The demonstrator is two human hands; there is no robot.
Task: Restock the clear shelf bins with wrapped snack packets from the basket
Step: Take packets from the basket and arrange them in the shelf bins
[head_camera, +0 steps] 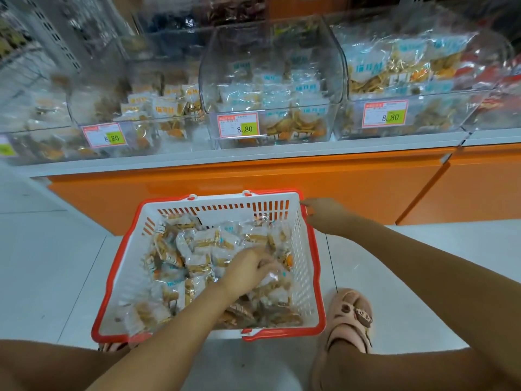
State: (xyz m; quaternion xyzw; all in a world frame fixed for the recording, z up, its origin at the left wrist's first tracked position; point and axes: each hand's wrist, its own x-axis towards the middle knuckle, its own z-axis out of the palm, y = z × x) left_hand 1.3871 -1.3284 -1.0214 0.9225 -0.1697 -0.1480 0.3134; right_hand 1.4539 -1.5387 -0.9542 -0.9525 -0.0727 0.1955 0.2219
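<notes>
A white basket with a red rim [315, 277] stands on the floor, filled with several clear-wrapped snack packets [194, 249]. My left hand [251, 268] reaches into the pile, its fingers curled round a packet or two near the basket's right side. My right hand [324, 214] is at the basket's far right corner, fingers stretched out and touching the red rim. On the shelf above stand clear bins: a left bin [93, 108], a middle bin [270, 80] and a right bin [408, 80], each holding similar packets.
The bins sit on a white shelf ledge [253, 158] above an orange cabinet front [282, 182]. Price tags reading 8.80 [238, 126] are fixed to the bin fronts. My foot in a pink sandal [349, 320] stands right of the basket on the pale tiled floor.
</notes>
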